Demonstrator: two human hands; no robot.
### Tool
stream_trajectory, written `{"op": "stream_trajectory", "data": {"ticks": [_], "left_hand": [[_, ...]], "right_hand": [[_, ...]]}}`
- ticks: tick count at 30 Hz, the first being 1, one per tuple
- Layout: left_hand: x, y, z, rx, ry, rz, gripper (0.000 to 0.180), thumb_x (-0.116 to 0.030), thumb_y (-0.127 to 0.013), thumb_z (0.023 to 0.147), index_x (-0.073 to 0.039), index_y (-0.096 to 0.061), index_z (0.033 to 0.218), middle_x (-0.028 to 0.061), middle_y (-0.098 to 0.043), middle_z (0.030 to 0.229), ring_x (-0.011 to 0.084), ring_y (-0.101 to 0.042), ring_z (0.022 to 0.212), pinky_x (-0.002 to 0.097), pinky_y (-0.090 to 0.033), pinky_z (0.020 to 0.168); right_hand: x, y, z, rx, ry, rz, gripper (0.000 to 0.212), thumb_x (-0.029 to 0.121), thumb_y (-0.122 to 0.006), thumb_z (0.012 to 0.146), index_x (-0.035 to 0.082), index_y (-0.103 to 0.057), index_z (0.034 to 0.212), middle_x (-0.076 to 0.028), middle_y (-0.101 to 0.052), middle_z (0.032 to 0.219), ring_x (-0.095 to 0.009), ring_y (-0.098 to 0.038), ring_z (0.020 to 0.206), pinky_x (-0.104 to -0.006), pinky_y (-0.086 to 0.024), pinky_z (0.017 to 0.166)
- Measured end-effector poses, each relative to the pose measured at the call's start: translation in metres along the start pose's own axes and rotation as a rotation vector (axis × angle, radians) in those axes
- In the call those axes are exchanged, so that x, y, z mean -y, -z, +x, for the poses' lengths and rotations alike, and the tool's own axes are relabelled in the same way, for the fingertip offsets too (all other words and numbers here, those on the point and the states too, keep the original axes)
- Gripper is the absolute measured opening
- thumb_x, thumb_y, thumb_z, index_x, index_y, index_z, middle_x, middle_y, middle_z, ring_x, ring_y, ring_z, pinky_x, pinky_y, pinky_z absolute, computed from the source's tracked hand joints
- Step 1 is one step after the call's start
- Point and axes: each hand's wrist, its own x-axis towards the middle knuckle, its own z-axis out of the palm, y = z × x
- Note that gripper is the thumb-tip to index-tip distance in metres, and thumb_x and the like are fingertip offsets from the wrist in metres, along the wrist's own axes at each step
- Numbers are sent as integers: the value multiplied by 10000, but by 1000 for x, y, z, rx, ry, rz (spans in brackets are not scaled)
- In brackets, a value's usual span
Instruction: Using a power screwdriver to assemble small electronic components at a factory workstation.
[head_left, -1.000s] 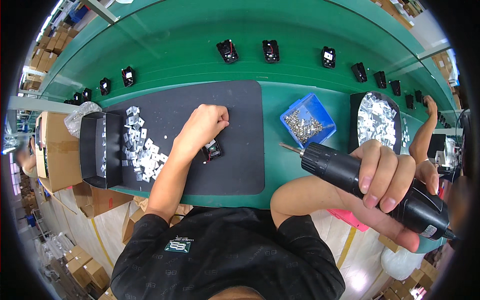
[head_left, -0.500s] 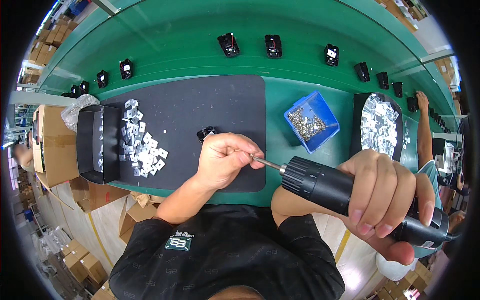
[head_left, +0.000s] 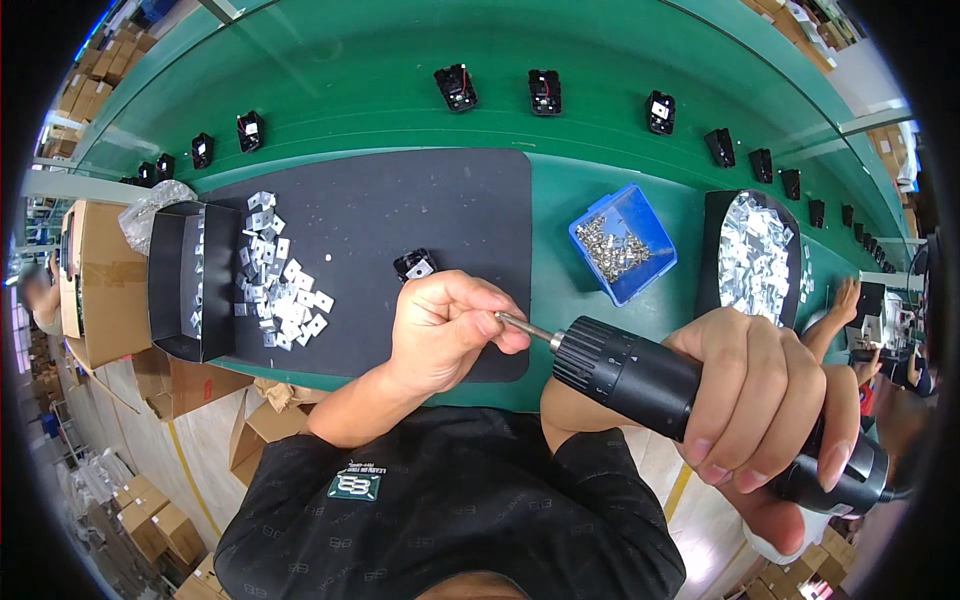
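My right hand (head_left: 760,395) is wrapped round a black electric screwdriver (head_left: 630,375), its cable leaving at the right. The steel bit (head_left: 530,327) points left to my left hand (head_left: 450,325). My left thumb and forefinger are pinched at the bit's tip on a tiny metal piece, seemingly a screw, mostly hidden by the fingers. Just beyond that hand, a small black housing (head_left: 413,263) with a silvery plate in it lies on the dark mat (head_left: 400,200). Right of the mat, a blue bin (head_left: 655,225) holds many small metal screws (head_left: 610,250).
Loose silvery plates (head_left: 285,295) lie on the mat's left beside a black box (head_left: 178,290). Another black bin of plates (head_left: 755,260) stands at right. Black housings (head_left: 545,92) line the green strip at the back. A co-worker's hand (head_left: 845,300) is at far right.
The screwdriver and my right hand have shifted slightly left. At far right, the co-worker's hand has drawn back from a housing on the strip toward the bench.
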Motion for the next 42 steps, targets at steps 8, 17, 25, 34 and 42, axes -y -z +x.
{"op": "stream_trajectory", "data": {"ticks": [8, 17, 25, 34, 42], "left_hand": [[-2, -3, -2, -27, 14, -28, 125, -60, -576, 899, 40, -597, 970, 201, -661, 861, 229, -677, 761, 315, -564, 680], [-40, 31, -15, 26, -47, 344, 419, -9, -651, 805, 66, -507, 1192, 230, -559, 1181, 261, -576, 1086, 358, -483, 901], [-96, 104, -30, 174, 148, 1752, 1043, -169, -826, 543, -8, -263, 1405, 179, -261, 1470, 317, -264, 1362, 467, -212, 1116], [-66, 111, -29, 108, -1, 1673, 763, -228, -790, 582, -52, -471, 1253, 124, -578, 1075, 286, -551, 1028, 461, -349, 1027], [-62, 113, -30, 134, -18, 1651, 727, -197, -793, 544, -41, -518, 1199, 130, -562, 1073, 321, -540, 997, 437, -391, 983]], "right_hand": [[-5, -1, 3, 114, -34, 3, 529, 100, -847, 625, 93, -535, 1052, -58, -606, 721, -161, -615, 641, -279, -527, 665], [-34, -2, -7, 167, -195, -87, 382, 177, -713, 818, 126, -473, 1110, -36, -604, 742, -148, -610, 624, -279, -524, 587], [-82, -6, -51, 20, -273, -306, 478, 248, -571, 878, 56, -371, 1266, -18, -499, 762, -125, -493, 625, -284, -391, 604], [-121, 5, -90, -82, -356, -429, 431, 184, -597, 842, 64, -409, 1210, -20, -512, 709, -138, -509, 570, -313, -422, 574], [-125, 9, -97, -124, -371, -443, 399, 186, -582, 849, 72, -410, 1190, -17, -494, 698, -137, -497, 564, -312, -426, 584]]}}
